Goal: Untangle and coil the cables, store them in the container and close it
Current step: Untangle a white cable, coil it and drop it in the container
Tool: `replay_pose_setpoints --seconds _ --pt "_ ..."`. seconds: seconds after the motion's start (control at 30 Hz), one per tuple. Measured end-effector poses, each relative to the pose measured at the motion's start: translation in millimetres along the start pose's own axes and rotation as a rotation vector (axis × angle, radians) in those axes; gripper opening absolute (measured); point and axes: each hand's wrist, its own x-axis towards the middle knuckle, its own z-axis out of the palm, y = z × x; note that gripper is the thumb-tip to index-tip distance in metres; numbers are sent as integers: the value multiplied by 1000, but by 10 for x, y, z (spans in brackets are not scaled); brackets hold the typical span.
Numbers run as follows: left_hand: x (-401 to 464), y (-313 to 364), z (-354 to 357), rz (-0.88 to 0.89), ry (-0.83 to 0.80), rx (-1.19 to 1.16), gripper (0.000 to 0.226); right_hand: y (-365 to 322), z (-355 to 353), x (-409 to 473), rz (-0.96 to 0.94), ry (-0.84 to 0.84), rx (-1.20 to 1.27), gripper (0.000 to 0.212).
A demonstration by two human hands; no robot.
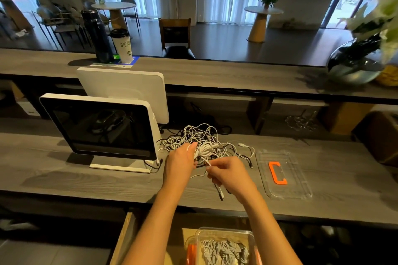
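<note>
A tangle of white and black cables lies on the grey counter behind my hands. My left hand grips a partly wound white coil against its fingers. My right hand pinches the loose end of that white cable, and a plug end hangs below it. The clear container sits in an open drawer below the counter and holds several coiled white cables. Its clear lid with an orange handle lies flat on the counter to the right.
A white point-of-sale monitor stands left of the cable pile, with a second screen behind it. On the raised ledge are a dark bottle, a paper cup and a glass vase with flowers.
</note>
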Motion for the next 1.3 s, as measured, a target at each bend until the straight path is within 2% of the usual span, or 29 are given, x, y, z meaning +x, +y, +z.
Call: replay_pose_setpoints --seconds 0.17,0.27,0.37,0.47,0.57,0.63,0.77,0.9,1.0,1.1,1.3 --pt "21 -6 4 11 -34 -122 32 -12 -76 15 -194 163 -174 15" --pt "32 3 0 -70 -73 -366 28 -17 -67 3 -289 192 -37 16" --pt "25 27 -18 -85 -133 -476 28 1 -67 -3 -325 230 184 20" --pt "1 40 -44 -51 -162 -518 21 18 -60 3 -326 227 300 18" --pt "-28 59 -58 -12 -225 -538 30 27 -55 16 -315 237 356 16" --pt "-40 91 -59 -22 -238 -567 25 43 -51 37 -302 253 378 15" --pt "-69 156 -30 -90 -221 -712 13 36 -22 35 -297 279 416 16" --pt "-101 217 32 -212 -214 -888 19 2 22 -3 -281 308 476 26" --pt "-131 266 46 -311 -200 -1009 17 -28 18 2 -220 353 567 20" --pt "-133 279 46 -382 -190 -1088 15 -7 31 10 -276 372 479 8" --pt "-139 286 80 -445 -158 -1142 13 4 54 37 -289 354 173 24"
